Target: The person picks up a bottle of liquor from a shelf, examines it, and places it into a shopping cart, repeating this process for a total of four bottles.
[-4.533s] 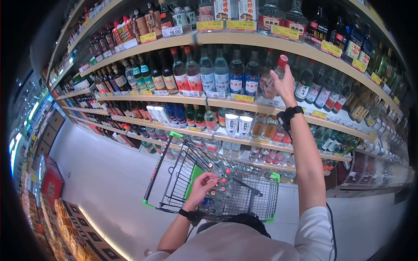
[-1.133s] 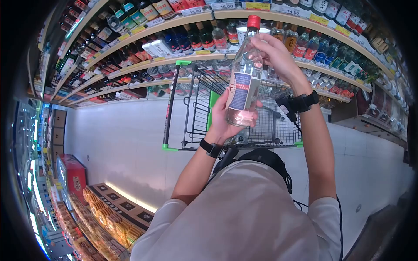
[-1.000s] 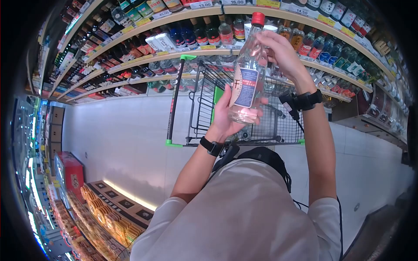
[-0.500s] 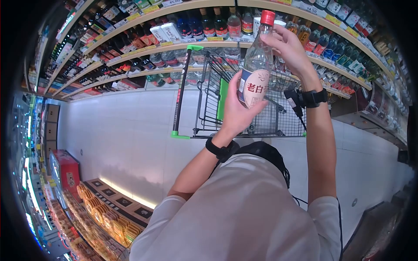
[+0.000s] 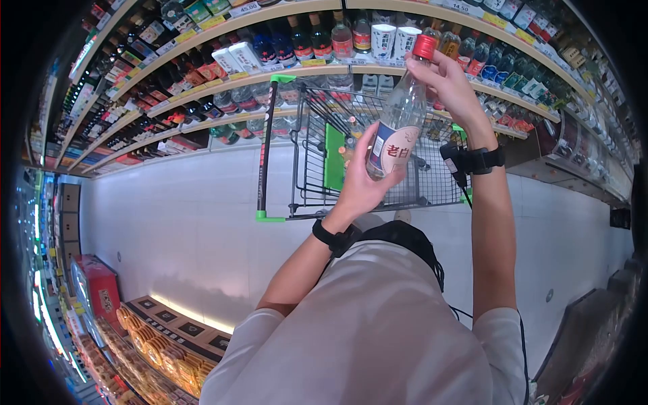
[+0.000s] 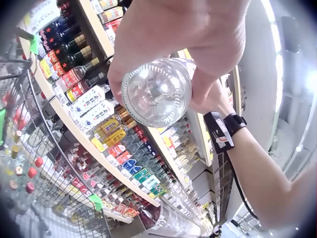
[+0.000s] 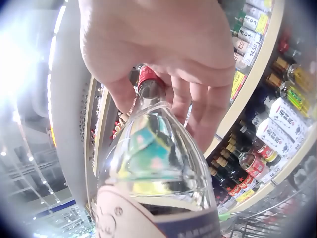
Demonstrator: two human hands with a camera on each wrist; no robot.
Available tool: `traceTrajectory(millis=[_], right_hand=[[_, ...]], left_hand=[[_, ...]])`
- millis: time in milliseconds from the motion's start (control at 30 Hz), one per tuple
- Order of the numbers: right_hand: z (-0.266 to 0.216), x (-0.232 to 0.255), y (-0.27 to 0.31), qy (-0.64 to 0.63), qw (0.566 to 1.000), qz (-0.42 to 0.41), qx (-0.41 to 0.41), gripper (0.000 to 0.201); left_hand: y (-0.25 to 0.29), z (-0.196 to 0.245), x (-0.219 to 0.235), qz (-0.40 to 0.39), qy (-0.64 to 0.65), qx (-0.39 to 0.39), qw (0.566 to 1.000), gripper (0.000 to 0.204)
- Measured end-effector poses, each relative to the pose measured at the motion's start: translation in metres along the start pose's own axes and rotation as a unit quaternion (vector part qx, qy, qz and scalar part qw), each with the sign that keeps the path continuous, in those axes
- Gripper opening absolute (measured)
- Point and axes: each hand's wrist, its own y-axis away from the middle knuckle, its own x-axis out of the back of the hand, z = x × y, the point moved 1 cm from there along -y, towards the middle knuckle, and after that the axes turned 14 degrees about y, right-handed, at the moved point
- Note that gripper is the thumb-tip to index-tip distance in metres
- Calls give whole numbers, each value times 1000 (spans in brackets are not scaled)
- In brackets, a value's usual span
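Observation:
A clear glass liquor bottle [image 5: 403, 102] with a red cap and a cream and blue label is held up tilted over the shopping cart [image 5: 334, 152]. My left hand [image 5: 364, 192] grips its lower body, thumb on one side and fingers on the other. Higher up, my right hand [image 5: 451, 88] holds the neck just under the cap. The left wrist view looks at the round base of the bottle [image 6: 156, 94], with left-hand fingers around it. In the right wrist view, the bottle's shoulder [image 7: 153, 144] fills the middle, and the neck sits between thumb and fingers.
Shelves of bottles [image 5: 317, 40] with price tags curve across the front. Several capped bottles [image 6: 30, 173] lie in the wire cart. Its black handle bar [image 5: 265, 148] is at the left. Packaged goods [image 5: 162, 344] and a red box [image 5: 98, 287] stand behind at left.
The right hand took the bottle off the shelf, and the left hand came up to grip its lower part. The bottle was turned from its blue back label to the cream front label.

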Motion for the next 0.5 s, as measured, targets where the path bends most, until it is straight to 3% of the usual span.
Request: traceTrajectory(millis=[167,267,300,433,500], right_hand=[[17,0,17,32,999,7,-11,38],[32,-10,37,71,997,25,16,36],[42,-16,41,81,996,34,31,35],[81,-23,62,179,983,-13,-45,25],[129,-35,67,163,987,6,1,23]], left_hand=[[7,-18,8,-29,44,48,997,83],[8,-32,27,-41,81,129,987,64],[11,-38,36,-26,93,133,986,60],[30,-46,72,66,111,157,979,38],[39,-40,84,104,81,174,976,33]])
